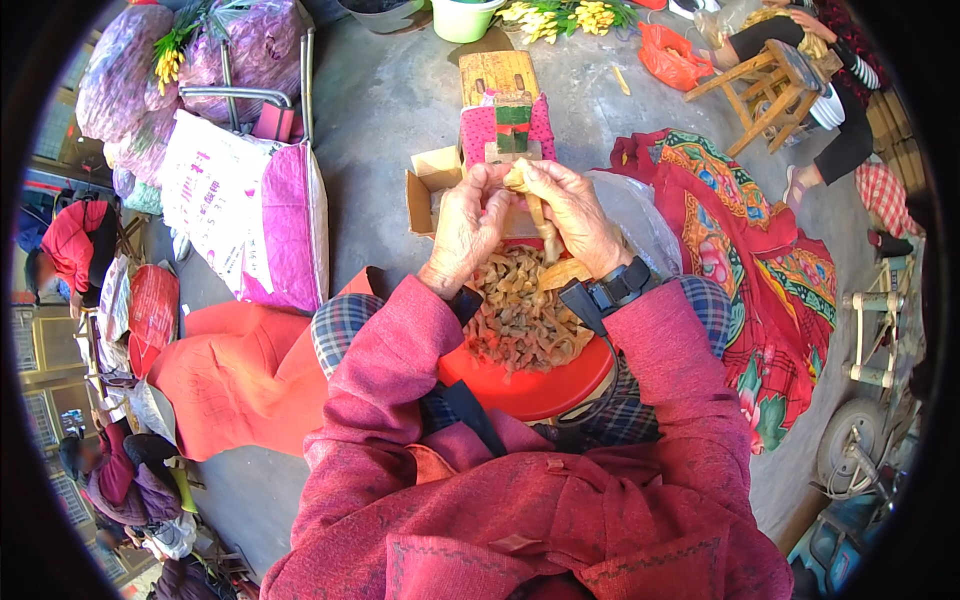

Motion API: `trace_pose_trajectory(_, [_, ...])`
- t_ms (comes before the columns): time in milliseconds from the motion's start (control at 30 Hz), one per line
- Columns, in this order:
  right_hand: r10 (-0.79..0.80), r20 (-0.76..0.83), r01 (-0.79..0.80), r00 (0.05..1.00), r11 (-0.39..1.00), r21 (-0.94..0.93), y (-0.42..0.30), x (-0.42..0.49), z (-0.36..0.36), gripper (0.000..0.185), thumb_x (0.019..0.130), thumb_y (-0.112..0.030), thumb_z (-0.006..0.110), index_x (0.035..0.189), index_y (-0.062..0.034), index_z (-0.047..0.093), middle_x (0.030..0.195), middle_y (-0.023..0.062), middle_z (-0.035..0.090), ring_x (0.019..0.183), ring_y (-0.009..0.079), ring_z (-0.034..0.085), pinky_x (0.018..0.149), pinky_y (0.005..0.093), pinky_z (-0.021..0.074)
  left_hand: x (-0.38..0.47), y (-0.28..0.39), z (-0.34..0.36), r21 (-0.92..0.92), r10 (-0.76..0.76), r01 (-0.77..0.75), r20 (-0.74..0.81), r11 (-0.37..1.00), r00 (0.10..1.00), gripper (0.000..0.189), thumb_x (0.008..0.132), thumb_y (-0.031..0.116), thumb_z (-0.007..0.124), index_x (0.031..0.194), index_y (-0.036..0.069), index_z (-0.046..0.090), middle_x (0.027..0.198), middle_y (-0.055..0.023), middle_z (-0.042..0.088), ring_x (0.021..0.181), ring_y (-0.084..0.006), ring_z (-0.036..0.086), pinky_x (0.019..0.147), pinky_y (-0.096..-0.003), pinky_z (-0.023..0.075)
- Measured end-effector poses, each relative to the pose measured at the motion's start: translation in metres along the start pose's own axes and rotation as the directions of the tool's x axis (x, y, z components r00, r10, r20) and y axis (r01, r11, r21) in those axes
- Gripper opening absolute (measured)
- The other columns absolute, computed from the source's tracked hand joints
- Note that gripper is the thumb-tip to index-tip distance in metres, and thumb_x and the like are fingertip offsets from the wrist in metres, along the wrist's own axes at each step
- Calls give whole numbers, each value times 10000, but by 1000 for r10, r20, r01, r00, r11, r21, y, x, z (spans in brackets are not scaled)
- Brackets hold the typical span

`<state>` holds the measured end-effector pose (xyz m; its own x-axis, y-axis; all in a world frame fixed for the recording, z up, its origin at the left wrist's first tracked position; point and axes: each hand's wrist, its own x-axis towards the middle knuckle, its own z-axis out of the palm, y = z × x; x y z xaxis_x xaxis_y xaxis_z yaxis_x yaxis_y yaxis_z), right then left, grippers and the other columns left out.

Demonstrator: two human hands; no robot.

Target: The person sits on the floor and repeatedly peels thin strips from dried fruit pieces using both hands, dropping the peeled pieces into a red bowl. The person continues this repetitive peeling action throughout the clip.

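Both my hands meet above a heap of brownish curled pieces [517, 315], which lies on a round red stool top [555, 390] between my knees. Pinched in the fingers of my right hand [581, 214] is a tan fibrous strip [536, 206], perhaps plant husk, folded at its upper end and hanging toward the heap. My left hand [466, 229] grips the folded end with thumb and fingertips. A wider yellowish strip [564, 274] rests at the heap's right edge, below my right wrist.
Ahead stands a wooden bench [499, 67] with pink dotted cloth and a taped block [514, 127]. A cardboard box [420, 199] sits left of it. A printed sack [225, 202] lies left, a floral red cloth [750, 247] right. Other people sit around the edges.
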<state>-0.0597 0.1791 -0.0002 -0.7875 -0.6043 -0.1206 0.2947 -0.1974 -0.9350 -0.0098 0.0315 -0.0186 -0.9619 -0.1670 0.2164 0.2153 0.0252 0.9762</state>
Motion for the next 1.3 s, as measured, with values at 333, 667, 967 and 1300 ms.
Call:
trace_pose_trajectory(333, [-208, -19, 177, 978, 873, -455, 21, 3, 2, 317, 1030, -339, 438, 1000, -58, 581, 762, -55, 522, 650, 26, 447, 550, 188, 380, -3, 10, -11, 418, -148, 87, 116, 904, 982, 217, 953, 191, 572, 850, 0, 580, 670, -72, 605, 601, -142, 572, 573, -302, 452])
trace_pose_trajectory(667, [-37, -163, 21, 986, 995, -95, 1, 13, -23, 436, 1008, -434, 442, 791, -65, 521, 620, -25, 485, 561, 55, 470, 511, 262, 387, -25, 47, 4, -237, -180, 279, 369, 930, 912, 333, 979, 238, 546, 697, 67, 497, 609, 57, 410, 534, -32, 322, 492, -221, 275])
trace_pose_trajectory(967, [-362, -303, 11, 882, 658, -753, 9, 22, -32, 341, 980, -302, 476, 864, 14, 535, 699, 261, 589, 688, 454, 594, 616, 468, 476, -10, 25, -6, -123, -129, 157, 208, 980, 970, 260, 885, 164, 696, 1081, 82, 546, 894, 25, 560, 765, -54, 515, 681, -202, 450])
trace_pose_trajectory(1300, [-409, -138, 157, 902, 608, -778, 27, 17, -18, 205, 953, -174, 559, 866, 8, 525, 670, 126, 550, 621, 170, 507, 585, 353, 452, -15, 20, 10, 356, -24, -39, 172, 934, 985, 117, 787, -35, 646, 804, 38, 557, 681, -40, 554, 654, -48, 500, 612, -241, 461])
